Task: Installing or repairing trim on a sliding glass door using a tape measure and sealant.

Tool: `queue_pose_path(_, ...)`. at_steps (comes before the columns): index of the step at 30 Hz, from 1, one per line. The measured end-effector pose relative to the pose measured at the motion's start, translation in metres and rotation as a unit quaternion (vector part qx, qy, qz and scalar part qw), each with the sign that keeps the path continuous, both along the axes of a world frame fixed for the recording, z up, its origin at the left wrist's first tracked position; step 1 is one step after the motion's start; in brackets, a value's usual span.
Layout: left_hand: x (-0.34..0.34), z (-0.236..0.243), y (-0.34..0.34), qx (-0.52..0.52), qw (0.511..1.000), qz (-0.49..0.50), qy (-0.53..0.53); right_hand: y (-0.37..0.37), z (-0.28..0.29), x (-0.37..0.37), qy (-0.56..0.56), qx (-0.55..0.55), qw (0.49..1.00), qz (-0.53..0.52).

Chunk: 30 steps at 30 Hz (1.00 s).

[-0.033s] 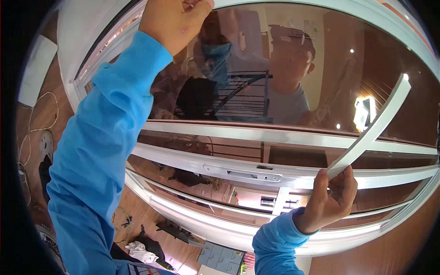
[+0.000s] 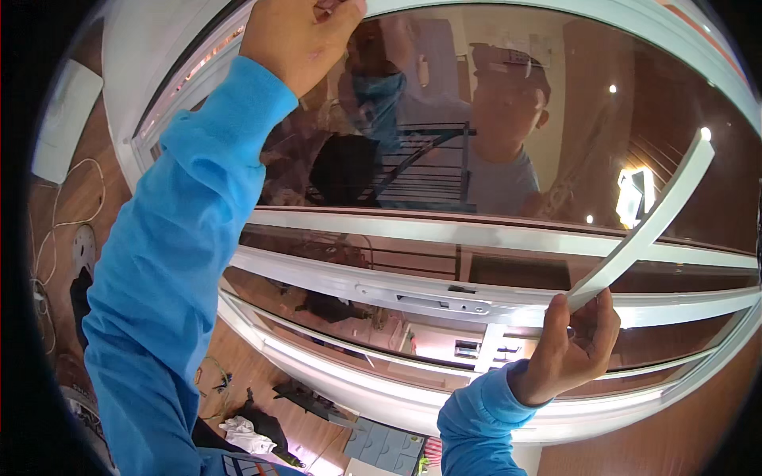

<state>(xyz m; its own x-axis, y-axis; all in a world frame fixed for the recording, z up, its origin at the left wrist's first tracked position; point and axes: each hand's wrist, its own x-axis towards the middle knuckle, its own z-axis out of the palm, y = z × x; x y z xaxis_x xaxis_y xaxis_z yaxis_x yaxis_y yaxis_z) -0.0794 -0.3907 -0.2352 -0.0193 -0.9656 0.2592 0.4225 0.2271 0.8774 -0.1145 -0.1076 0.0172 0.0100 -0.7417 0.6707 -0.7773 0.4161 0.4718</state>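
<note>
A white-framed window with a dark, reflective glass pane [image 2: 444,95] fills most of the view. My left hand [image 2: 305,44] is raised at the top edge of the picture, beside the upper left of the pane. Its fingers are curled and partly cut off, so what they hold, if anything, is hidden. Lower right, my right hand [image 2: 563,349] pinches the lower end of a long flat white strip [image 2: 647,232]. The strip slants up to the right in front of the glass. Left of that hand, a white rail carries a lock plate [image 2: 432,304].
Two people are reflected in the glass. On the wooden floor at left lie a pale cable [image 2: 99,198] and a white panel [image 2: 67,123]. Below are a white cloth [image 2: 248,436], dark items and a grey drawer unit [image 2: 381,448]. A white crossbar [image 2: 397,228] runs under the pane.
</note>
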Motion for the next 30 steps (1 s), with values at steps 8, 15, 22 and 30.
queue_pose_path(8, 0.048, -0.053, 0.014, -0.019, 0.983, 0.016, -0.182, 0.015, -0.062, 0.019, -0.347, -0.107, 0.929, 0.075)
queue_pose_path(15, 0.190, -0.094, 0.044, 0.047, 0.931, -0.088, -0.352, 0.037, -0.172, 0.065, -0.637, -0.063, 0.759, 0.118)
queue_pose_path(22, 0.178, 0.038, 0.090, -0.016, 0.928, -0.112, -0.355, 0.025, -0.238, 0.077, -0.641, -0.113, 0.734, 0.195)
queue_pose_path(30, 0.139, 0.102, 0.113, -0.240, 0.934, -0.026, -0.262, 0.017, -0.225, 0.073, -0.573, -0.145, 0.790, 0.163)
